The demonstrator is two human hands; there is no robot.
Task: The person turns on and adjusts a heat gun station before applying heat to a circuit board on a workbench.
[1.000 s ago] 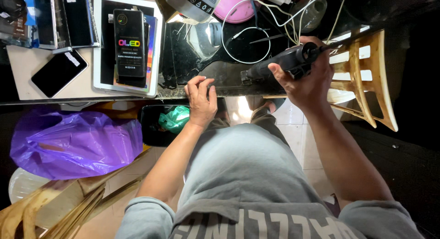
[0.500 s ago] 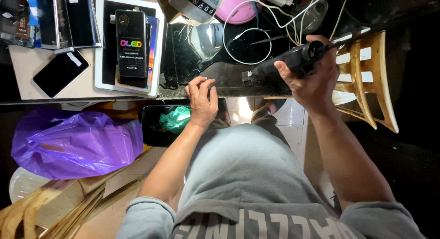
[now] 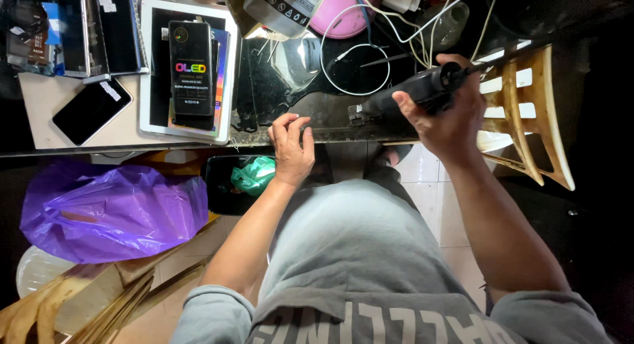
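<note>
Purple plastic bag is slumping at about 8 o'clock under the bench, with a white tablet carrying a black phone box lying up at 11. Dead centre, the left hand is resting curled on the dark bench edge, fingers pinched together but I can't tell if it's holding anything. Over at 2 o'clock the right hand is wrapping tight around a black corded rotary tool, which is pointing left just above the bench, beside a wooden chair.

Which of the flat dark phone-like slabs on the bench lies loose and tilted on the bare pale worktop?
The bare black phone, far left. It lies tilted on the pale worktop, whereas the boxed black one sits upright on the white tray.
</note>
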